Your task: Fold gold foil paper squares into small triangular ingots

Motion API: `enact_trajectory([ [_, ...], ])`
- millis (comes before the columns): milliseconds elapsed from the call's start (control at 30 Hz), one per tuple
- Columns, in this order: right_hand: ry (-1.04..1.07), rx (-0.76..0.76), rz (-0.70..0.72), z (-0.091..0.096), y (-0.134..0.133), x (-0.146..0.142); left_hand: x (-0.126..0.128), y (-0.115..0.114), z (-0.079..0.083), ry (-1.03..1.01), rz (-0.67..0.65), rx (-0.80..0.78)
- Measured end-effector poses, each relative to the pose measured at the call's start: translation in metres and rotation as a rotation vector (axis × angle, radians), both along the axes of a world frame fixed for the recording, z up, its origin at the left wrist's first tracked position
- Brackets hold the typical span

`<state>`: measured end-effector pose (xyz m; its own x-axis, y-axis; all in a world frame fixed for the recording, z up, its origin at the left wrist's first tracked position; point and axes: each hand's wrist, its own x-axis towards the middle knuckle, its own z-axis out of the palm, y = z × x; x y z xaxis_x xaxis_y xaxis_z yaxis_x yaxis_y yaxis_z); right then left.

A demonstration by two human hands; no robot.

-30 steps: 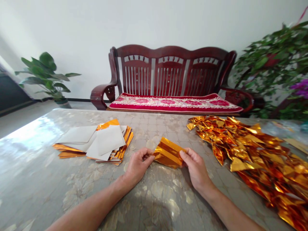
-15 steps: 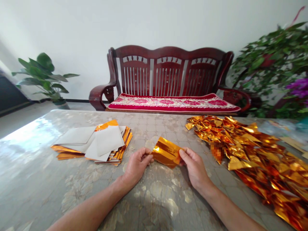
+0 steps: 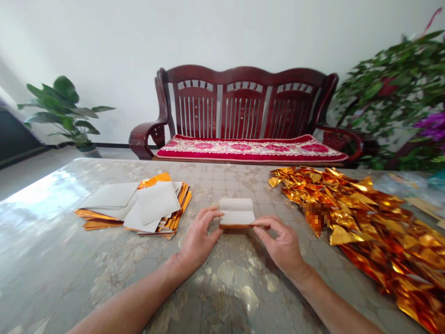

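Between my two hands a sheet of gold foil paper (image 3: 237, 216) shows its white back, with a narrow orange edge along the near side and a crease across it. My left hand (image 3: 201, 232) pinches the sheet's left end between thumb and fingers. At the near right corner, my right hand (image 3: 278, 239) grips it with thumb and fingertips. Left of my hands lies a loose stack of the same paper (image 3: 158, 204), mostly white side up with orange edges showing. Off to the right spreads a large heap of folded gold foil pieces (image 3: 361, 218).
The table (image 3: 139, 278) has a glossy, patterned cover. Behind it stands a dark red wooden bench (image 3: 243, 102) with a floral cushion (image 3: 250, 147). A potted plant (image 3: 66, 111) is at left, leafy foliage (image 3: 385, 88) at right. Clear plastic (image 3: 399, 183) lies beyond the heap.
The sheet has turned over from its shiny gold face to its white back. My fingers have shifted along its ends, while my arms stay nearly in place.
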<state>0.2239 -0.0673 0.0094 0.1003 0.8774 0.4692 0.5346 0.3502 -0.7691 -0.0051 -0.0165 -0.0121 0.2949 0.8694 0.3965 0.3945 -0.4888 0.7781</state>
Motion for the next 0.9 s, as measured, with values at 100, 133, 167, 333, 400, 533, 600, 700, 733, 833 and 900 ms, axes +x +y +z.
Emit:
enact_trajectory([
  [100,-0.253,0.074,0.136,-0.002,0.000,0.004,-0.003,-0.001,0.001,0.119,0.039,0.040],
  [133,-0.308,0.077,0.162,-0.003,-0.001,0.005,-0.004,-0.002,0.002,0.152,0.034,0.058],
  [167,-0.353,0.074,0.178,-0.004,-0.001,0.005,-0.005,-0.003,0.003,0.187,0.020,0.079],
  [333,-0.485,0.025,0.247,-0.006,-0.002,0.003,-0.006,-0.006,0.007,0.345,-0.091,0.125],
  [400,-0.506,0.009,0.261,-0.006,-0.002,0.003,-0.006,-0.006,0.007,0.375,-0.126,0.117],
  [533,-0.530,-0.003,0.255,-0.005,-0.004,0.003,-0.006,-0.007,0.007,0.429,-0.164,0.130],
  [600,-0.552,-0.015,0.234,-0.005,-0.004,0.003,-0.005,-0.007,0.008,0.454,-0.156,0.134],
  [700,-0.544,-0.046,0.175,-0.005,-0.003,0.003,-0.005,-0.007,0.011,0.464,-0.136,0.132],
  [733,-0.528,-0.058,0.155,-0.006,-0.003,0.003,-0.005,-0.007,0.012,0.463,-0.136,0.131],
  [833,-0.493,-0.096,0.105,-0.008,0.000,0.001,-0.005,-0.005,0.013,0.465,-0.133,0.126],
  [900,-0.491,-0.118,0.076,-0.009,0.001,0.000,-0.005,-0.003,0.013,0.474,-0.116,0.111],
])
